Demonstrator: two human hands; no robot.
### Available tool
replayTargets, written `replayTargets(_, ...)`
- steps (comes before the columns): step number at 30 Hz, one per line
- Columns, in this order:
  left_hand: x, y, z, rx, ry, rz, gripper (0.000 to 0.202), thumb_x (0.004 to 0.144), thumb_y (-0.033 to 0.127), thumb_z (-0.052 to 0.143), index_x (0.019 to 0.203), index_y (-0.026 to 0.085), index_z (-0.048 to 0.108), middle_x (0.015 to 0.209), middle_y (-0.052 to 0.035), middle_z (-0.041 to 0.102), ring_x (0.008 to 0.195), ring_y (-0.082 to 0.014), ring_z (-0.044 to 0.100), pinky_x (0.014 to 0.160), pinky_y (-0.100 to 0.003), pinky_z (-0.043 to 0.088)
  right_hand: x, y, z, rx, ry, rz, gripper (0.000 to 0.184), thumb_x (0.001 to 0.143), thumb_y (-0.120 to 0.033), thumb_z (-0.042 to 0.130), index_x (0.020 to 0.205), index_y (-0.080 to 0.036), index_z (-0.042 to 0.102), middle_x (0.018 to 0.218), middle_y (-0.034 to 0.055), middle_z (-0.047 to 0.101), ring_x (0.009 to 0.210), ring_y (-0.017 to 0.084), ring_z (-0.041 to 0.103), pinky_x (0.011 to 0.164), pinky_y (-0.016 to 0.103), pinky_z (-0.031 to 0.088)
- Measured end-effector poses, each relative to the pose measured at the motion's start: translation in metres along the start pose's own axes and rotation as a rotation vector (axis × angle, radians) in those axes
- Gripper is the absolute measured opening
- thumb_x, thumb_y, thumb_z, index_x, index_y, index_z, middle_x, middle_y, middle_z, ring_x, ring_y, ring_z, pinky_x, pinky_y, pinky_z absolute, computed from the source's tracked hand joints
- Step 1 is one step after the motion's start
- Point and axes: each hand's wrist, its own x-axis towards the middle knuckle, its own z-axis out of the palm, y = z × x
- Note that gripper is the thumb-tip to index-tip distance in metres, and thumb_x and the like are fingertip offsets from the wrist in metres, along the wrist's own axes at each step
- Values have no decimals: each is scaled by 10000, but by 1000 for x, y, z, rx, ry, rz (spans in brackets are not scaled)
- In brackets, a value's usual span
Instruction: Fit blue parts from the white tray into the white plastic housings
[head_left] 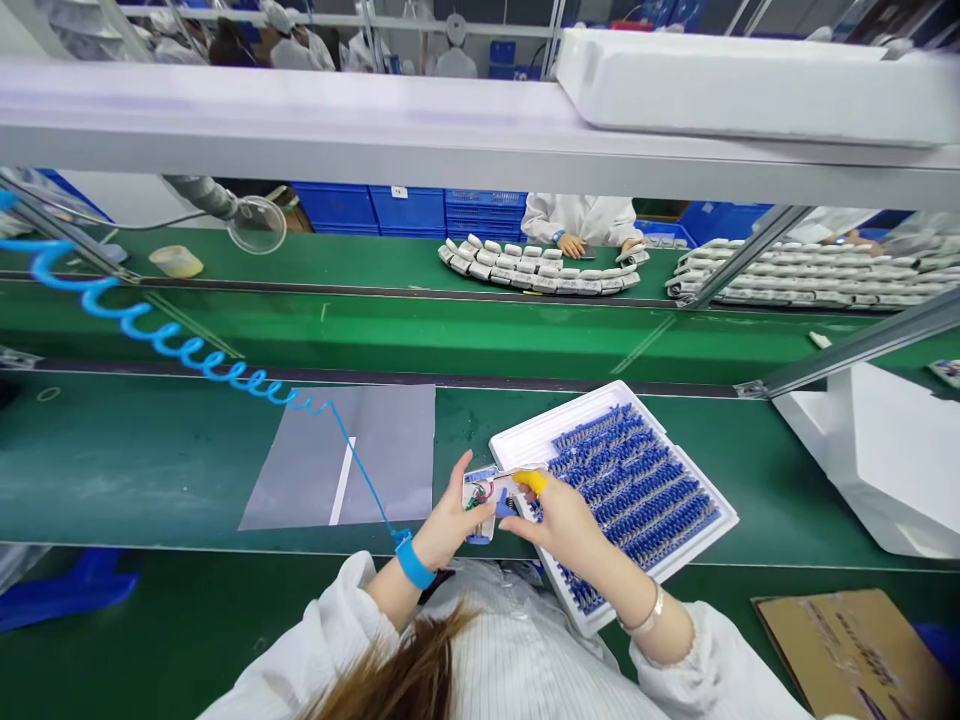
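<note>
One head-worn view looks forward and steeply down, close over the green workbench [187, 470].

Left hand [450, 520] raised, fingers curled closed, blue strap at wrist. Right hand [559, 515] just right of it, fingers pinched, yellow cot on forefinger. Forearms converge from near edge.
</note>
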Motion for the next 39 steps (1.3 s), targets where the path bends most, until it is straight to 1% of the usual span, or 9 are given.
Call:
replayTargets(4,2,-1,2,-32,23,-17,1012,643,315,748,1396,265,74,1201,-79,538,1021,-162,532,955,-312,355,-7,-2,17,-62,31,-3,192,794,-250,581,972,-177,581,895,35,583,786,164,564,679,268,420)
replayTargets(7,2,0,4,-18,46,-39,1025,621,323,753,1395,252,84,1174,-85,549,992,-164,536,934,-313,366,-7,1,24,-232,57,-63,226,806,-288,539,1002,-189,588,930,23,590,733,160,584,595,259,408)
replayTargets(13,5,2,9,-31,109,-108,1003,577,254,724,1378,212,121,1031,-79,592,835,-147,554,829,-293,398,-3,19,24,-454,83,-187,252,815,-398,551,857,-166,640,867,17,605,596,134,566,488,259,319)
replayTargets(19,6,2,15,-34,107,-150,967,580,195,698,1371,194,141,972,-71,592,777,-141,548,782,-286,413,0,25,15,-429,121,-370,239,797,-345,578,953,-171,626,826,6,600,565,124,540,490,268,323)
replayTargets(25,3,-3,18,-28,120,-159,1003,549,200,724,1367,194,143,940,-67,591,731,-135,543,719,-280,438,-3,25,21,-468,85,-458,192,811,-345,553,809,-162,611,718,6,553,541,121,487,491,290,289)
replayTargets(30,7,-11,13,30,191,-107,962,536,253,757,1331,177,221,877,-55,579,707,-130,534,701,-305,481,-2,16,15,-547,4,-417,166,797,-306,591,807,-142,613,806,51,566,769,203,497,657,358,366)
replayTargets(34,12,-8,8,40,221,-90,881,504,232,748,1262,187,303,843,-38,569,628,-121,523,620,-298,487,1,19,-2,-263,82,-278,395,836,-329,522,1159,-101,522,1195,146,467,1078,260,416,930,435,352)
replayTargets(36,15,-7,4,30,182,-106,925,472,264,787,1253,185,298,856,-45,569,640,-129,531,622,-296,483,4,25,-5,-135,-38,-248,420,881,-338,441,1240,-122,469,1220,137,460,1098,226,435,933,375,383)
replayTargets(39,19,-9,-11,62,117,-147,1119,475,475,811,1331,187,152,1031,-111,558,817,-178,568,778,-323,470,21,40,3,-114,-286,-247,328,890,-351,418,1128,-174,557,1039,86,564,910,189,548,798,307,445)
